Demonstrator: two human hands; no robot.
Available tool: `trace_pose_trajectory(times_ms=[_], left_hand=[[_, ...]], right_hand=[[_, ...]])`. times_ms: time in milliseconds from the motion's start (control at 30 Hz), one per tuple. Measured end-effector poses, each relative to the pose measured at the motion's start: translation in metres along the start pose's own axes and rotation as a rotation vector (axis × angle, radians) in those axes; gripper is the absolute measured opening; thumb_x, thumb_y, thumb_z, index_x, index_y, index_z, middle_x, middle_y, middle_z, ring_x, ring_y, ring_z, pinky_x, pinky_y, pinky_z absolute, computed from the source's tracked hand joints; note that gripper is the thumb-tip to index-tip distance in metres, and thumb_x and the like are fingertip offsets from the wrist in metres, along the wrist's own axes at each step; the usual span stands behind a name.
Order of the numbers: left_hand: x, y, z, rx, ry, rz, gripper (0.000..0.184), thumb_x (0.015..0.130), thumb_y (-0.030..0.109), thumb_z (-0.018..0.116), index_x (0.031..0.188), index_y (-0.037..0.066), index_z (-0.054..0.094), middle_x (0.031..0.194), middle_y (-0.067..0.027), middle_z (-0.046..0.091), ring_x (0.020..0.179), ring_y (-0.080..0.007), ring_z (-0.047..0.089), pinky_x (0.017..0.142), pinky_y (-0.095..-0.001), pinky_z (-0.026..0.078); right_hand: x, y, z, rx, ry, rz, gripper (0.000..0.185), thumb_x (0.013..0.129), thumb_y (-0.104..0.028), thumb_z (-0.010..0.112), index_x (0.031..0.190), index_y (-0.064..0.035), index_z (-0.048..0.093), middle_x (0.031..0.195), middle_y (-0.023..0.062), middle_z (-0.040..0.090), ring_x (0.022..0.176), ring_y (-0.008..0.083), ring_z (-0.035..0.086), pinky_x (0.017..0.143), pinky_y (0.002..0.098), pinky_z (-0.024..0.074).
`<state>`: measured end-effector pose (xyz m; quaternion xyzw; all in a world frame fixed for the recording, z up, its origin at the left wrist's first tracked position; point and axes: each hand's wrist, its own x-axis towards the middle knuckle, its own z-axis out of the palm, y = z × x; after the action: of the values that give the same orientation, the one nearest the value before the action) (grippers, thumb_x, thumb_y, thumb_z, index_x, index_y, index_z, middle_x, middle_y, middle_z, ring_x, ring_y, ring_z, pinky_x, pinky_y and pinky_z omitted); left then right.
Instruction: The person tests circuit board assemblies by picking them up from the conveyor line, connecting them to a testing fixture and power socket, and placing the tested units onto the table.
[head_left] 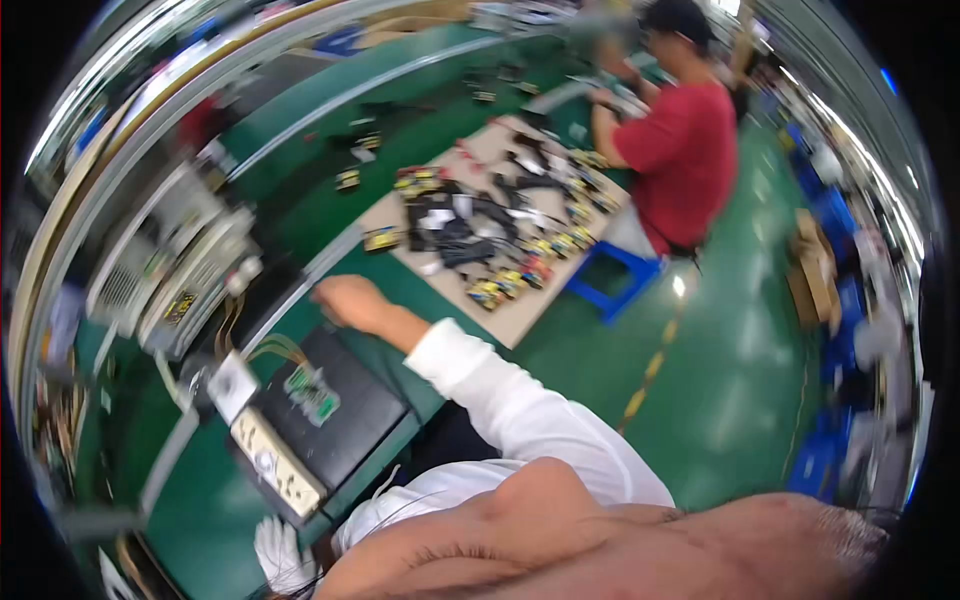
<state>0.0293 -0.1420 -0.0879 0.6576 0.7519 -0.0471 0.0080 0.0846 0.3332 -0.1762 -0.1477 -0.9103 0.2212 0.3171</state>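
My right hand (352, 302), bare below a white sleeve, is over the green bench near the metal rail, beyond a black box. Its fingers are curled together; what they hold, if anything, is too blurred to tell. My left hand (283, 556), in a white glove, is low at the left near the end of a power strip (275, 465), its fingers stretched out and nothing visible in them. A green circuit board (313, 396) with wires lies on the black box (345, 405), between my hands.
A tan board (480, 313) bears many yellow-and-black parts and dark cables. Bench equipment (190, 285) stands at the left. A co-worker in a red shirt (685, 150) is at the bench's far end, beside a blue stool (613, 282). Blue bins (815, 455) line the right.
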Motion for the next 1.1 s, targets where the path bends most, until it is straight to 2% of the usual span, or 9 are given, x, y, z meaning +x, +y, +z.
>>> trace_pose_trajectory(times_ms=[33,67,100,133,200,233,433,767,1100], left_hand=[[-0.009,-0.018,0.034,-0.104,0.181,-0.008,0.052,0.065,0.007,0.064,0.116,-0.002,0.053,0.125,-0.0281,0.052,0.120,-0.0466,0.048,0.104,-0.0600,0.034],[-0.021,-0.045,0.066,-0.125,0.037,0.042,0.060,0.055,0.005,0.066,0.113,-0.005,0.053,0.123,-0.0300,0.051,0.118,-0.0500,0.047,0.103,-0.0615,0.034],[-0.010,-0.030,0.043,-0.141,0.121,-0.019,0.061,0.055,0.006,0.066,0.113,-0.005,0.054,0.123,-0.0288,0.053,0.118,-0.0490,0.047,0.103,-0.0611,0.035],[-0.006,-0.019,0.029,-0.108,0.189,-0.022,0.059,0.056,0.006,0.066,0.113,-0.004,0.055,0.123,-0.0271,0.054,0.119,-0.0464,0.048,0.104,-0.0593,0.035],[-0.004,-0.017,0.019,-0.056,0.211,-0.047,0.052,0.061,0.008,0.068,0.111,0.000,0.058,0.124,-0.0206,0.056,0.120,-0.0378,0.051,0.105,-0.0513,0.039],[-0.010,-0.019,0.021,-0.023,0.175,-0.046,0.053,0.062,0.011,0.069,0.113,0.000,0.058,0.125,-0.0204,0.056,0.120,-0.0367,0.051,0.105,-0.0504,0.039],[-0.033,-0.034,0.057,0.006,0.185,-0.020,0.059,0.070,0.022,0.071,0.125,0.008,0.055,0.135,-0.0146,0.052,0.127,-0.0316,0.048,0.107,-0.0474,0.037],[-0.040,-0.034,0.063,0.009,0.255,0.007,0.062,0.073,0.028,0.073,0.127,0.008,0.051,0.134,-0.0171,0.052,0.125,-0.0334,0.050,0.103,-0.0478,0.040],[-0.042,-0.036,0.063,0.044,0.293,0.038,0.053,0.080,0.025,0.063,0.128,0.009,0.050,0.133,-0.0153,0.053,0.124,-0.0306,0.051,0.103,-0.0446,0.041]], right_hand=[[-0.001,-0.006,-0.004,-0.029,0.031,-0.019,0.018,0.078,-0.013,0.061,0.093,-0.0065,0.068,0.086,0.0131,0.067,0.082,0.0332,0.065,0.072,0.0421,0.0515],[-0.003,-0.013,-0.008,0.105,-0.040,0.081,0.019,0.080,-0.013,0.060,0.096,-0.0072,0.069,0.089,0.0140,0.067,0.083,0.0336,0.064,0.073,0.0414,0.0522],[-0.001,-0.020,-0.012,0.071,-0.177,0.183,0.021,0.082,-0.014,0.059,0.099,-0.0082,0.069,0.093,0.0150,0.067,0.085,0.0345,0.065,0.074,0.0418,0.0524],[-0.003,-0.016,-0.003,-0.037,-0.084,0.045,0.022,0.083,-0.012,0.059,0.102,-0.0090,0.070,0.096,0.0158,0.068,0.086,0.0353,0.065,0.075,0.0418,0.0523],[-0.002,-0.018,0.001,0.014,-0.104,0.080,0.018,0.088,-0.013,0.058,0.100,-0.0078,0.070,0.098,0.0166,0.069,0.089,0.0363,0.065,0.077,0.0419,0.0530],[-0.006,-0.002,0.021,0.124,0.016,0.078,0.018,0.090,-0.016,0.058,0.099,-0.0069,0.070,0.096,0.0170,0.069,0.087,0.0371,0.066,0.076,0.0419,0.0530],[-0.002,-0.018,0.010,0.135,-0.025,-0.016,0.014,0.092,-0.011,0.055,0.095,-0.0024,0.066,0.088,0.0180,0.068,0.079,0.0346,0.066,0.071,0.0399,0.0505],[0.002,-0.003,0.015,0.128,-0.088,-0.050,0.016,0.093,-0.011,0.054,0.098,-0.0010,0.065,0.085,0.0190,0.067,0.077,0.0337,0.066,0.071,0.0391,0.0504],[0.002,0.001,0.013,0.216,-0.120,0.006,0.018,0.094,-0.011,0.054,0.100,0.0001,0.066,0.084,0.0154,0.068,0.075,0.0242,0.065,0.070,0.0343,0.0498]])
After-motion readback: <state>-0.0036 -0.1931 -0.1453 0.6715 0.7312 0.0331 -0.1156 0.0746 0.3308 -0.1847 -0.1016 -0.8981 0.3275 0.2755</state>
